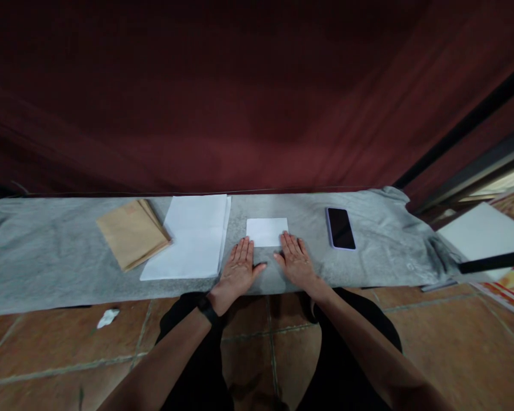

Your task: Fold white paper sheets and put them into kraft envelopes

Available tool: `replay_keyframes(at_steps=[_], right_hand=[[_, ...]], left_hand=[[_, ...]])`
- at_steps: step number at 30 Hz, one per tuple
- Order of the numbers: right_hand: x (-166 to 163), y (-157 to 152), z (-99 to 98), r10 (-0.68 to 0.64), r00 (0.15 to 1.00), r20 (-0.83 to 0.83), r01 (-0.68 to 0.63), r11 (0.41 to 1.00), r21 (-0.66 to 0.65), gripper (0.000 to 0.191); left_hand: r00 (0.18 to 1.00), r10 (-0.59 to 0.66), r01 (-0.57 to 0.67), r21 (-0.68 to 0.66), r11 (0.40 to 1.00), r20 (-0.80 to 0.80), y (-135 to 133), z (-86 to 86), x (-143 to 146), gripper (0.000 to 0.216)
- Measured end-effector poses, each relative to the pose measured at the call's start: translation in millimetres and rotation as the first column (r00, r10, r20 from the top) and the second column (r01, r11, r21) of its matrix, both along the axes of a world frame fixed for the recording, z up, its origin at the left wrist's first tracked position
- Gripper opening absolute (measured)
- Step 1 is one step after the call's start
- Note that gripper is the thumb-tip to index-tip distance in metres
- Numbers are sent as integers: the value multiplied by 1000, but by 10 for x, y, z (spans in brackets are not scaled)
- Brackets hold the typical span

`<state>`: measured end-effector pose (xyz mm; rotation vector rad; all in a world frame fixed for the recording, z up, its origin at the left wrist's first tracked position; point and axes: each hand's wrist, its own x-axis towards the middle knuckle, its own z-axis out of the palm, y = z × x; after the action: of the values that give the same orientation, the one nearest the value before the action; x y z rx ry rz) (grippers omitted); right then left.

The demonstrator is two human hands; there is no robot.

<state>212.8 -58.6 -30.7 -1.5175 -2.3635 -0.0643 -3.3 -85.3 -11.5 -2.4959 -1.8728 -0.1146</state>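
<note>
Head view: left hand (pixel 237 267) and right hand (pixel 296 262) lie palms down on a grey felt cloth (pixel 47 251). Each grip is apart, fingers stretched, clasping nothing. Just beyond the fingertips, apparently touching them, is a small white paper rectangle (pixel 266 230). Left of the left hand: white sheet stack (pixel 192 237), brown paper envelopes (pixel 131 233). Right of the right hand: black phone (pixel 340 228).

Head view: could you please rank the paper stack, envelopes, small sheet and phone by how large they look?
1. paper stack
2. envelopes
3. small sheet and phone: these two look about alike, the sheet wider and the phone longer, so I would not rank one above the other.
</note>
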Motion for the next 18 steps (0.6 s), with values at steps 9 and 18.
replay_keyframes(at_steps=[9,18], right_hand=[[-88,167,229,-12,997,-82,3,995,-101,58],[-287,522,264,-62,996,-66,45,971,-236,58]], left_hand=[[994,-64,58,74,996,90,303,173,174,58],[991,-94,95,-6,995,99,731,-7,386,58]])
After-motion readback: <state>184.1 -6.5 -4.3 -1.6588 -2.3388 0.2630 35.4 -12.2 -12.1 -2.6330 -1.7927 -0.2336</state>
